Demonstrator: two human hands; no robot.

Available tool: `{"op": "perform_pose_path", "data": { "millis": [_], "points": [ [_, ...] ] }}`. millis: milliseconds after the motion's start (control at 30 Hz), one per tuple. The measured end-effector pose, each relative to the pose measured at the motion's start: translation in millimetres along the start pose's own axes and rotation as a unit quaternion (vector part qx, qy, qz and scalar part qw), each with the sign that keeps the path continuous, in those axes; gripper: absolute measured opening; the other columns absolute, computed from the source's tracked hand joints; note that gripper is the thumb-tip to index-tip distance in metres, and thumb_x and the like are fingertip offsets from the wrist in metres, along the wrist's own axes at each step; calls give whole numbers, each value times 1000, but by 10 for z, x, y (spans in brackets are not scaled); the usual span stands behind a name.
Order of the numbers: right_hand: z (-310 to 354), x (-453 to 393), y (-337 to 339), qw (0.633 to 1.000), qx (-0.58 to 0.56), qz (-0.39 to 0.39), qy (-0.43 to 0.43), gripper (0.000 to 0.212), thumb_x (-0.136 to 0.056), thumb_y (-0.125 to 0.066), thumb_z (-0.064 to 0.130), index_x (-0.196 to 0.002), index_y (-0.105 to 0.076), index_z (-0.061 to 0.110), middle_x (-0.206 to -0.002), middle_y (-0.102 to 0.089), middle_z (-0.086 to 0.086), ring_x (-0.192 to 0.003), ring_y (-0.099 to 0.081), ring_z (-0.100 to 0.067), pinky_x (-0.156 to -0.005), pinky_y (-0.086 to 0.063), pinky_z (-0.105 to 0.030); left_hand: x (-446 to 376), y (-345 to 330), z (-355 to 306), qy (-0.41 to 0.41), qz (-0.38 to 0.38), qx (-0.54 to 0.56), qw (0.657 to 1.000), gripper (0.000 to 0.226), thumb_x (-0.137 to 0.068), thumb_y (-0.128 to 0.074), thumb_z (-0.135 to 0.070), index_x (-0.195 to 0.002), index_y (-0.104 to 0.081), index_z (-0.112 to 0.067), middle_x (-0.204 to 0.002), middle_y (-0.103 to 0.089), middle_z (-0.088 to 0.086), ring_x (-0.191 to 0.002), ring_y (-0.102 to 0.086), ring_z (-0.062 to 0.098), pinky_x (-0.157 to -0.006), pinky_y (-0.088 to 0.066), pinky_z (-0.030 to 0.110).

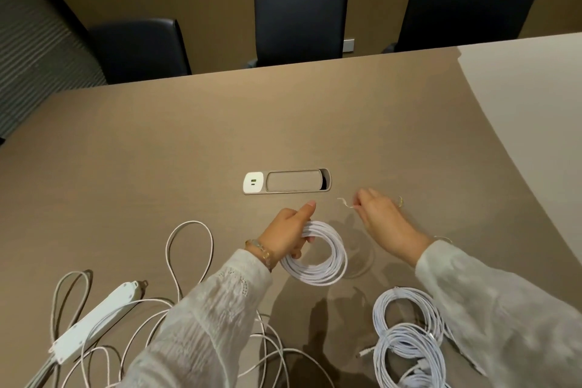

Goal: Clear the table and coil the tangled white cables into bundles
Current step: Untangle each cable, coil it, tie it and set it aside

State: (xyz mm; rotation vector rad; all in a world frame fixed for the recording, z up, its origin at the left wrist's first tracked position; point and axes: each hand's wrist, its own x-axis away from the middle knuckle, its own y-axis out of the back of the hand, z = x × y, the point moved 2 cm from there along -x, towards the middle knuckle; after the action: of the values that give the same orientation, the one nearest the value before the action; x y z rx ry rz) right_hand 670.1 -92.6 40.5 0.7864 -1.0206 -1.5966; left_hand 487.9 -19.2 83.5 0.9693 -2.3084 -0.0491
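On the head view I see my left hand gripping a coiled white cable just above the table. My right hand pinches what may be a twist tie; it is blurred. Two finished bundles lie at lower right, loose cables and a power strip at left, both cut off below.

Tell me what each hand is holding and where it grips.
The left hand grips the coiled white cable at the left side of its loop. The right hand pinches a thin twist tie near one end.
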Motion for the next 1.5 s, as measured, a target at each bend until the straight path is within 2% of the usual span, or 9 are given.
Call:
{"op": "perform_pose_path", "data": {
  "millis": [133, 333, 433, 533, 700, 900, 1067, 1267, 1500],
  "points": [
    [258, 213, 326, 993, 70, -12, 94, 11, -93, -48, 8, -99, -47, 17, -100, -54, -6, -87, -53, -27, -73, -42, -33, 251, 6, -104, -45, 42, 0, 998, 64, -103, -37, -43, -54, -52, -4, -38, -34, -3, -35, -27, 12, -45, -31, 22],
    [573, 575, 819, 979, -119, -156, 51, 24, -88, -62, 3, -111, -68, 5, -91, -64, -7, -83, -60, -23, -78, -42, -25, 498, -26, -55, -34, -8, 24, 999, 64, -102, -39, -43, -53, -53, -4, -36, -30, -3, -30, -26, 12, -42, -33, 21],
    [786, 837, 1003, 963, -188, -180, 70, 18, -88, -64, 4, -102, -73, 11, -87, -63, 0, -74, -55, -2, -72, -38, -9, 614, -43, -30, -9, -37, 40, 998, 62, -101, -38, -46, -55, -51, -6, -37, -30, -3, -30, -27, 13, -45, -34, 22],
    [1049, 1149, 1100, 945, -243, -175, 134, 15, -88, -64, 6, -95, -74, 15, -85, -61, 4, -77, -57, -3, -72, -39, -8, 747, -70, -55, 6, -35, 78, 996, 61, -101, -39, -47, -54, -47, -9, -41, -28, -1, -34, -24, 15, -45, -33, 22],
    [1239, 1504, 982, 941, -147, -170, 255, 21, -93, -53, 21, -97, -72, 12, -83, -56, 2, -70, -53, -8, -65, -41, -15, 967, -83, -158, 1, -14, 106, 994, 60, -100, -40, -48, -54, -45, -10, -46, -23, 0, -39, -20, 15, -46, -31, 22],
    [1254, 1592, 885, 942, 21, -204, 265, 19, -89, -50, 20, -90, -69, 16, -77, -56, 2, -66, -51, -16, -55, -41, -28, 1199, -128, -289, -17, -18, 76, 997, 57, -100, -41, -47, -55, -44, -13, -49, -28, 2, -34, -21, 14, -47, -29, 22],
    [1331, 1665, 992, 918, 73, -265, 287, 49, -105, -28, 21, -83, -71, 10, -73, -56, -2, -64, -46, -18, -58, -35, -26, 1379, -201, -360, -56, -23, 39, 997, 55, -101, -38, -38, -56, -47, -8, -36, -35, -3, -29, -27, 13, -45, -31, 22],
    [1316, 1684, 989, 892, 137, -308, 300, 16, -90, -56, -1, -89, -70, 5, -70, -52, -8, -60, -42, -23, -52, -37, -34, 1482, -260, -376, -137, -75, -2, 988, 59, -102, -34, -44, -61, -51, -6, -36, -41, -7, -35, -36, 12, -47, -35, 23],
    [1328, 1756, 983, 880, 155, -349, 284, 19, -94, -52, 3, -87, -70, -1, -68, -50, -10, -61, -40, -25, -56, -32, -35, 1489, -247, -349, -185, -184, -47, 964, 54, -101, -34, -42, -58, -43, -10, -55, -48, 7, -56, -45, 26, -63, -41, 36]
  ]
}}
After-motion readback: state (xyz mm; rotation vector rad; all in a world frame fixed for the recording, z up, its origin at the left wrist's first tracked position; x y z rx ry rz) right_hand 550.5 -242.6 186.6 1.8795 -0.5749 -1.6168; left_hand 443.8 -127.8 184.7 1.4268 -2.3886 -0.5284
